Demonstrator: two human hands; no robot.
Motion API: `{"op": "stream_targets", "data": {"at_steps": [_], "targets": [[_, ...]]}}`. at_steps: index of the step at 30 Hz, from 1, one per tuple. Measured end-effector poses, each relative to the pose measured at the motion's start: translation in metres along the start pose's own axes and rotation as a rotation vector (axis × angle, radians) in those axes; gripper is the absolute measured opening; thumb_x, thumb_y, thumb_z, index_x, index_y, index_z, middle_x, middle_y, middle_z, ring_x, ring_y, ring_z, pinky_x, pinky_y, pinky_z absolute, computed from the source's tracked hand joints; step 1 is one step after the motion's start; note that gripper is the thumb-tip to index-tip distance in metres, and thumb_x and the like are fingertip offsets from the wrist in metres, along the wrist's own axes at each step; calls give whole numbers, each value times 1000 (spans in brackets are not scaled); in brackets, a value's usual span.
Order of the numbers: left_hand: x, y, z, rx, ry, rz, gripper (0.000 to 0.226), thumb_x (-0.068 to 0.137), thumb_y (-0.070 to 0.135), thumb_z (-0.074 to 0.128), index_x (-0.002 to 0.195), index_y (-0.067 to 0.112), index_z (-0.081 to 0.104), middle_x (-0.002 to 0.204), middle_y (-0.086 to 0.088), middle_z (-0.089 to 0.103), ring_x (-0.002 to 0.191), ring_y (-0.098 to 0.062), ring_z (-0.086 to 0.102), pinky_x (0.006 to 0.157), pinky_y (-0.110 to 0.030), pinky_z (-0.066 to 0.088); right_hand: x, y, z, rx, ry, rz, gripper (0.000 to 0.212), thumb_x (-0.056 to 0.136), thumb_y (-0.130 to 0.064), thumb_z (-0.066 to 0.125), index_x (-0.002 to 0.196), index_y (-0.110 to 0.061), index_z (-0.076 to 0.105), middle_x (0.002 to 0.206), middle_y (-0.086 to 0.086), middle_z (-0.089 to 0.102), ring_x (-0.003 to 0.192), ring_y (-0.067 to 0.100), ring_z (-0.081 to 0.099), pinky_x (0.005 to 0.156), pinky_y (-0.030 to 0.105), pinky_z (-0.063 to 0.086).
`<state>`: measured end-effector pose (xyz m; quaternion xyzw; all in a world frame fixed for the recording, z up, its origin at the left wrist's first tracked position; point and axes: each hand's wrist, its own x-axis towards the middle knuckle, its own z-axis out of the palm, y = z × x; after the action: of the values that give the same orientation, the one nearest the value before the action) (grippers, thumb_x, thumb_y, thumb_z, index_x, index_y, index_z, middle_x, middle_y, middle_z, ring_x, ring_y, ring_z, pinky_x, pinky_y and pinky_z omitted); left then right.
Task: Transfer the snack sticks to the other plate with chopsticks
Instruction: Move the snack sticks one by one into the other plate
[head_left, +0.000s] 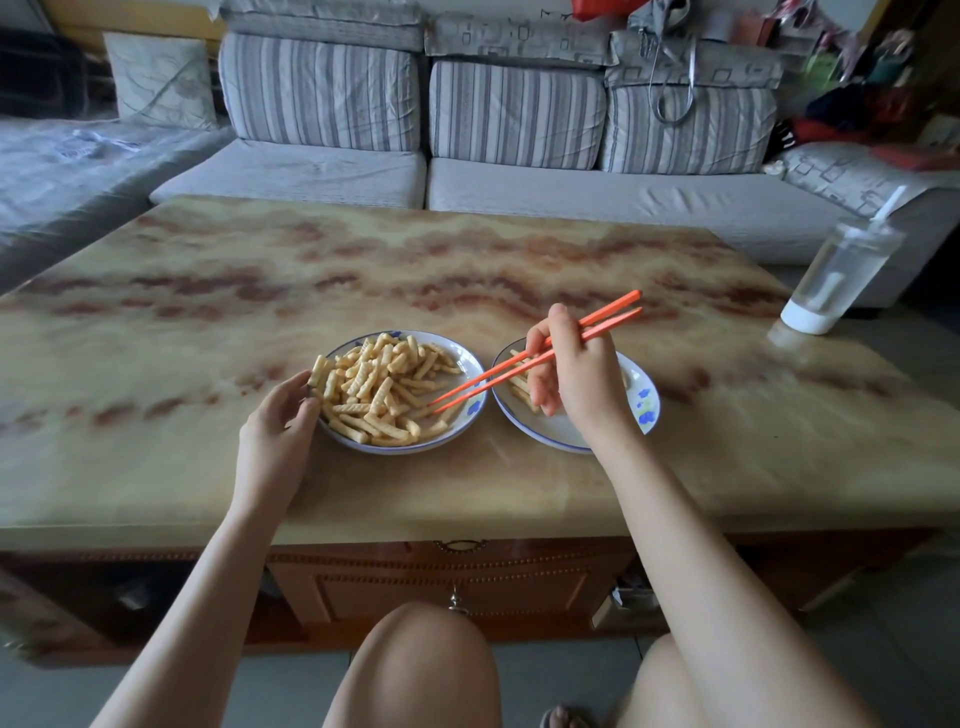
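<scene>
Orange chopsticks (613, 307) pinched in the right hand (576, 374), tips set beside ridged snack sticks (374, 384), round plate (465, 364) gripped at its rim by the left hand (275, 431)

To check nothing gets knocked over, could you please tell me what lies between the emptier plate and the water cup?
Nothing: in the head view, the table between the emptier plate and the water cup is bare.

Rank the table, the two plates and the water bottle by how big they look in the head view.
1. table
2. left plate and right plate: alike, unranked; the right hand, gripping the chopsticks, hides part of the right one
3. water bottle, though farther off
</scene>
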<state>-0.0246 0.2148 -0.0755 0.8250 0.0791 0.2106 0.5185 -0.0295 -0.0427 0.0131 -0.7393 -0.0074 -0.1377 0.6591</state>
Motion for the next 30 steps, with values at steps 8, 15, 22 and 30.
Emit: {"op": "stream_targets", "data": {"at_steps": [8, 15, 22, 30], "targets": [[0, 1, 0, -7, -2, -5, 35, 93, 13, 52, 128, 17, 59, 123, -1, 62, 107, -4, 52, 87, -17, 35, -7, -2, -11, 82, 104, -37, 48, 104, -27, 32, 63, -10, 50, 35, 6, 45, 28, 17, 38, 33, 17, 28], [0, 1, -1, -4, -5, 0, 36, 93, 13, 52, 128, 18, 59, 123, -2, 63, 108, -7, 53, 87, -19, 36, -13, -13, -37, 124, 231, -92, 47, 104, -24, 32, 62, -9, 48, 33, 5, 46, 27, 19, 38, 34, 19, 28], [-3, 4, -1, -7, 2, -1, 35, 93, 12, 52, 128, 17, 59, 123, -1, 63, 105, -5, 52, 86, -18, 35, -16, -15, -78, 150, 463, -127, 43, 102, -20, 31, 63, -10, 46, 34, 1, 43, 28, 15, 42, 32, 17, 29], [-3, 5, 0, -1, 3, -10, 35, 94, 12, 51, 128, 17, 59, 124, -2, 62, 106, -4, 51, 87, -18, 35, -16, -5, -97, 49, 559, -86, 41, 100, -22, 31, 65, -8, 47, 35, 3, 46, 28, 17, 43, 33, 17, 30]]}}
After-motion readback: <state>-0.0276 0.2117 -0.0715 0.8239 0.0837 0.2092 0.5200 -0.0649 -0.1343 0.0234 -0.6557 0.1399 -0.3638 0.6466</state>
